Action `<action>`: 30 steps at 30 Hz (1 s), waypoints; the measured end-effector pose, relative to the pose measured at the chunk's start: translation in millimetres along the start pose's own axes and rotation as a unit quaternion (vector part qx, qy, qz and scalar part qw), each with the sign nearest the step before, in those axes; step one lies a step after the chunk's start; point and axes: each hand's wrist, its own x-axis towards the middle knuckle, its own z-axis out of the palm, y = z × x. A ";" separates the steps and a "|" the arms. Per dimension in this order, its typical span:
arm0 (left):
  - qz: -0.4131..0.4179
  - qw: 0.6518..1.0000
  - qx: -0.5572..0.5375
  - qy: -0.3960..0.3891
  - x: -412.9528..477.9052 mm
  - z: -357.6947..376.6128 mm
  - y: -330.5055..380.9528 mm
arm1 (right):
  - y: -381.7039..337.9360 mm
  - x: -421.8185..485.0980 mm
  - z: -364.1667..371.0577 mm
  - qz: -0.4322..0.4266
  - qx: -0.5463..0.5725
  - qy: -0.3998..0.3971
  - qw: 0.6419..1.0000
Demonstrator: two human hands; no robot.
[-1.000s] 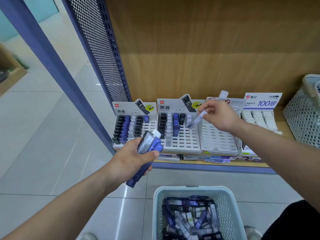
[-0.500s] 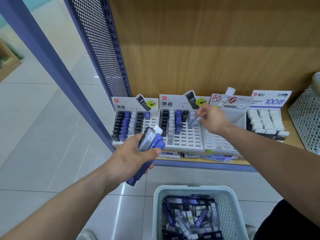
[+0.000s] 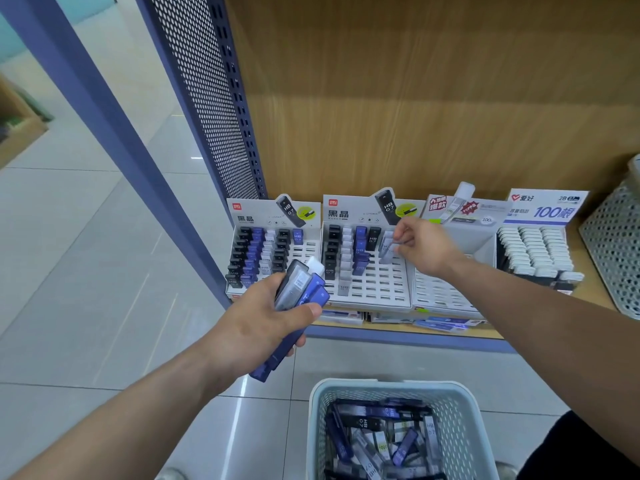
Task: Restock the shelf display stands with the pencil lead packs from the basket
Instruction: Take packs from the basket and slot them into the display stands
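The right hand (image 3: 426, 249) pinches a clear pack (image 3: 386, 249) of leads between thumb and fingertips and holds it over the upper right of the second stand (image 3: 367, 289), just beside the black pack in the top row. The left hand (image 3: 256, 327) is clenched round a bundle of packs (image 3: 301, 296), grey-clear, white-capped and blue, and holds it in front of the first stand (image 3: 304, 244), above the floor.

To do this step well, I judge that the clear pack should go in upright, its lower end lined up with one slot of the grid before any push, and the fingers should let go only once it sits as deep as its neighbours. The columns seem sorted by colour, so a fresh column to the right of the black one looks the fitting place. A tilted entry could knock the blue and black packs beside it. The left hand should keep the bundle fanned, so that one pack can be drawn without spilling the rest.

The basket (image 3: 391, 386) stands on the floor below, with many packs loose inside. A third stand (image 3: 446, 296) shows bare slots; a fourth stand (image 3: 533, 251) holds rows of white-capped packs. All four sit on a low wooden shelf (image 3: 398, 336) with a blue front edge. Flat boxes (image 3: 440, 322) lie under the stands. A white mesh bin (image 3: 616, 251) stands at the right end. Behind is a wood-grain panel (image 3: 415, 98), at the left a perforated side panel (image 3: 207, 98), and beyond it pale floor tiles (image 3: 86, 271).
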 end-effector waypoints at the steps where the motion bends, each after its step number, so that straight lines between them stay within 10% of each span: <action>1: 0.000 1.000 -0.002 0.002 0.3 -0.1 0.1 | -0.1 1.6 1.2 -0.005 -0.007 0.010 1.000; 11: 0.009 1.000 0.008 0.005 1.3 -0.9 -0.2 | -16.2 -1.6 1.9 -0.024 -0.104 0.027 0.994; 20: 0.028 1.000 0.005 0.007 0.0 11.1 2.4 | -117.9 -94.4 -16.3 -0.039 0.233 -0.169 0.957; 30: 0.059 0.998 -0.020 0.001 -11.8 37.1 16.0 | -141.0 -139.1 -24.3 0.060 0.278 -0.142 0.948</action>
